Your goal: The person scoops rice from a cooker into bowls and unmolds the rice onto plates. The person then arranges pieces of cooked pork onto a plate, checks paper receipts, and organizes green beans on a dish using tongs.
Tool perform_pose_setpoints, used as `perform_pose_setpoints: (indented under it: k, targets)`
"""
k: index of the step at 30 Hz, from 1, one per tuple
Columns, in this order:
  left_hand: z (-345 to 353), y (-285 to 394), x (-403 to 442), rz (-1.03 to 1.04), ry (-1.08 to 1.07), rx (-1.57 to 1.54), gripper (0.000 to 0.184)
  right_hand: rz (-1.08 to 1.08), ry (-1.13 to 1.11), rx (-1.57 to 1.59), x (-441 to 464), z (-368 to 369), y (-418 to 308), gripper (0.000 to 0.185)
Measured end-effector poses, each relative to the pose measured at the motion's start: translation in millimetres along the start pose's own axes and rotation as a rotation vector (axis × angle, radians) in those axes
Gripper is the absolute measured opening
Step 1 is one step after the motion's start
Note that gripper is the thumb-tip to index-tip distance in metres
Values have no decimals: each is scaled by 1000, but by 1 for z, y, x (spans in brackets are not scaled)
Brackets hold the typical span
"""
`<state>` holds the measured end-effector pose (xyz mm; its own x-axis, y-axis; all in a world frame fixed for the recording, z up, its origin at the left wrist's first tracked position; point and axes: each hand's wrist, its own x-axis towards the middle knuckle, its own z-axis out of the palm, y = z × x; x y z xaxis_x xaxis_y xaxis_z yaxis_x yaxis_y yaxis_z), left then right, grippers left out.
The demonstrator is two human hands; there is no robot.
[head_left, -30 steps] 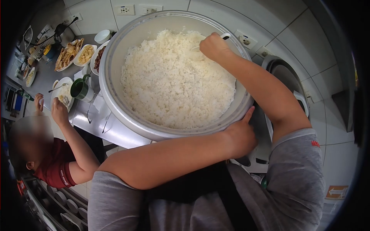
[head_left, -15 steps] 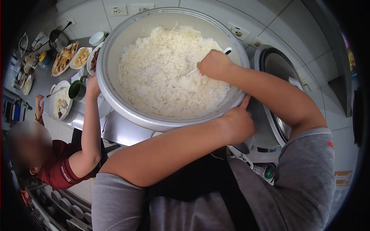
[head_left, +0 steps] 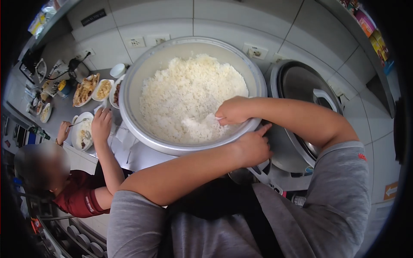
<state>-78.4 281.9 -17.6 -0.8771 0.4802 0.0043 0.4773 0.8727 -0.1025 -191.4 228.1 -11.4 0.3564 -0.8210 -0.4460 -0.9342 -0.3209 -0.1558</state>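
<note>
Head view: right hand [head_left: 234, 111] grips a mostly hidden paddle [head_left: 219, 118] in rice [head_left: 189, 92]. Left hand [head_left: 254, 148] is at the pot's [head_left: 172, 148] near right edge, grip unclear.

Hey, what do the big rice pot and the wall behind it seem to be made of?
Rice pot: probably aluminium, satin grey outside, from its soft metallic sheen. Wall: likely glazed ceramic tile, pale, smooth, judging by straight dark joint lines.
</note>
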Motion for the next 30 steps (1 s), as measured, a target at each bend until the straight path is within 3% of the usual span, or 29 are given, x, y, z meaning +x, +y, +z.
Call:
perform_pose_setpoints:
  k: [2,4,5,6,8,9,11,13,15,17,21,25,26,27,30]
  targets:
    - [6,1,0,-1,38,-13,26,-5,20,70,1,-16,11,34]
    - [5,4,0,-73,252,-200,33,1,13,260,-5,-40,17,31]
    - [2,4,1,-119,255,-308,51,57,67,319,-13,-59,21,30]
    - [-15,1,0,-122,261,-277,51,56,85,292,-20,-77,26,30]
    - [-62,-3,-10,-319,251,-619,59,108,236,360,-30,-113,38,31]
    - [-77,-10,-18,-352,325,-667,69,107,255,339,-37,-132,41,31]
    - [-58,-44,-27,-313,769,-933,65,189,398,232,-53,-165,38,32]
    - [-67,-73,-59,-858,539,-1478,50,191,451,151,-66,-184,26,31]
    - [-52,-90,-86,-1100,916,-2024,43,187,476,94,-59,-178,20,29]
    - [-38,-108,-109,-1073,1187,-2091,51,247,695,-67,-41,-151,14,25]
    - [-20,-151,-157,-1034,1298,-1953,59,376,847,-8,4,-122,-2,23]
    - [-21,-171,-196,-1335,1227,-1717,54,495,826,208,65,-90,68,25]
    - [-16,-177,-205,-1413,1243,-1614,52,535,699,117,81,-69,93,27]
    - [-11,-178,-211,-1368,1281,-1595,50,568,570,24,88,-61,97,29]
    - [-3,-191,-220,-1320,1363,-1580,48,598,469,127,107,-26,102,35]
